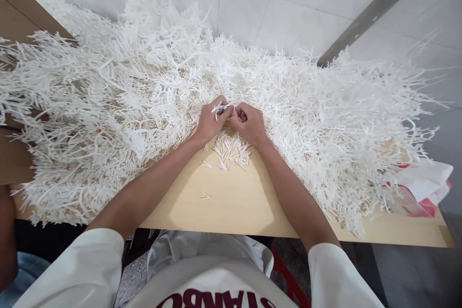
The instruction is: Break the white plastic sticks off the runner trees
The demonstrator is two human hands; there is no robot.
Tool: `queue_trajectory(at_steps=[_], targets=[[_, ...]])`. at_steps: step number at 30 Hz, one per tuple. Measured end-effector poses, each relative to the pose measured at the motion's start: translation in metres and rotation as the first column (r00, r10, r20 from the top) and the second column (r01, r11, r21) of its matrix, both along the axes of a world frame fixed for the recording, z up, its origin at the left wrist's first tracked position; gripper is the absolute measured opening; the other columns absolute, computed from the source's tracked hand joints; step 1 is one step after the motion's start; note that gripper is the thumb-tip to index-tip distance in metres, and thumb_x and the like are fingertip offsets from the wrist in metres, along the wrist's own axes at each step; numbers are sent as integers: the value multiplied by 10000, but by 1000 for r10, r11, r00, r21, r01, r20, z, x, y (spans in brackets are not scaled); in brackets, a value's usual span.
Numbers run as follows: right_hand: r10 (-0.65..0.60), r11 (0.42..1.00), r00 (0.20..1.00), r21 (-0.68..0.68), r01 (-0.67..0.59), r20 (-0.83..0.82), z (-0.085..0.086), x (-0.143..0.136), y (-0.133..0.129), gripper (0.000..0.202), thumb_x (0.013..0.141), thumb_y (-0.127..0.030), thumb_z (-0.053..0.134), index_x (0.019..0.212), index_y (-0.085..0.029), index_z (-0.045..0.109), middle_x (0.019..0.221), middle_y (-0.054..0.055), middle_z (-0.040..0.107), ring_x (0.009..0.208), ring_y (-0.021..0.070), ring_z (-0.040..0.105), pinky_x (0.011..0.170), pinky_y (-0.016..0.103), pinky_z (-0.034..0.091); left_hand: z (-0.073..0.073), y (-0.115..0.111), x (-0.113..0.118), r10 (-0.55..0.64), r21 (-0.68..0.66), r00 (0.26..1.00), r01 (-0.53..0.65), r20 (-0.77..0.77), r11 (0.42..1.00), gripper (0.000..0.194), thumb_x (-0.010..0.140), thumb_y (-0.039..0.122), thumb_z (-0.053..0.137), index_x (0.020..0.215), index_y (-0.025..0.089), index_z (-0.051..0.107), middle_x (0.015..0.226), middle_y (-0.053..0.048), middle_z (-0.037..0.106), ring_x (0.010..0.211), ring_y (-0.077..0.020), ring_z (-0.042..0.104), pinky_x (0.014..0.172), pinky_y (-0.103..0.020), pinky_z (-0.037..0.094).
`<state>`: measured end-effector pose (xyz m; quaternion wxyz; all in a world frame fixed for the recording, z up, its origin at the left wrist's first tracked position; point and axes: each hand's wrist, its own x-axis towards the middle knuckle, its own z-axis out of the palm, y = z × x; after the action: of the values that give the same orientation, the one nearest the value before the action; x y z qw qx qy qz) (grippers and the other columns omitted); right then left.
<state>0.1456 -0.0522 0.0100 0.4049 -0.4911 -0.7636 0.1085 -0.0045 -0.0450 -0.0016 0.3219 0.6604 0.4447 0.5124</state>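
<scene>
My left hand [211, 121] is closed around a thin white branched sprig [219, 108], whose tips stick out above the fingers. Pressed close to its fingertips, my right hand [250, 122] is in a pinch; what it grips is too small and hidden to make out. Both hands are at the near edge of a large heap of white branched strands [173, 77], which look like plastic. Just below them lies a small pile of short white pieces [232, 150] on the tabletop [216, 211].
Cardboard [16, 159] stands at the left, partly behind the heap. A white and pink plastic bag [420, 187] lies at the right end. Behind are a tiled wall [281, 14] and a slotted metal post [371, 12]. Another person's arm [6, 236] shows at lower left.
</scene>
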Motion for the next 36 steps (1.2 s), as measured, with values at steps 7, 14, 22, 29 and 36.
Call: queue_trajectory(at_steps=[7, 14, 22, 29, 36], targets=[[141, 981, 980, 115, -157, 141, -4, 2, -10, 116, 801, -233, 539, 690, -212, 513, 582, -45, 507, 535, 86, 410, 566, 252, 347, 0, 11, -3, 90, -162, 952, -43, 293, 986, 306, 869, 414, 662, 726, 208, 487, 621, 40, 619, 498, -61, 531, 500, -200, 420], [-186, 982, 897, -91, 164, -400, -8, 6, 8, 168, 907, -355, 565, 1008, -240, 634, 860, -6, 711, 677, 92, 618, 679, 250, 507, 1, 10, 2, -9, -151, 945, 61, 326, 987, 386, 864, 588, 607, 873, 207, 545, 733, -4, 700, 504, -61, 535, 529, -218, 458], [-157, 974, 927, -208, 88, -340, -1, 6, 5, 329, 905, -539, 563, 969, -230, 655, 594, -58, 600, 543, 93, 547, 589, 258, 442, 3, 7, -1, -104, -145, 937, 160, 332, 976, 377, 880, 583, 588, 894, 212, 524, 742, -9, 690, 534, -75, 552, 547, -231, 475], [38, 998, 973, -41, -49, -229, 1, 5, 5, 250, 931, -440, 561, 980, -229, 685, 869, 13, 710, 703, 105, 594, 682, 270, 480, 1, 6, -2, -149, -98, 952, 181, 266, 979, 365, 885, 583, 580, 850, 222, 539, 711, 18, 604, 531, -68, 538, 527, -221, 457], [37, 994, 999, 101, -33, -39, -2, 1, 1, 207, 875, -272, 540, 678, -211, 521, 622, -37, 500, 570, 88, 434, 580, 255, 367, 4, -2, 1, -25, -54, 984, 36, 176, 998, 338, 899, 526, 586, 851, 193, 607, 693, 14, 627, 595, -75, 557, 578, -211, 449]])
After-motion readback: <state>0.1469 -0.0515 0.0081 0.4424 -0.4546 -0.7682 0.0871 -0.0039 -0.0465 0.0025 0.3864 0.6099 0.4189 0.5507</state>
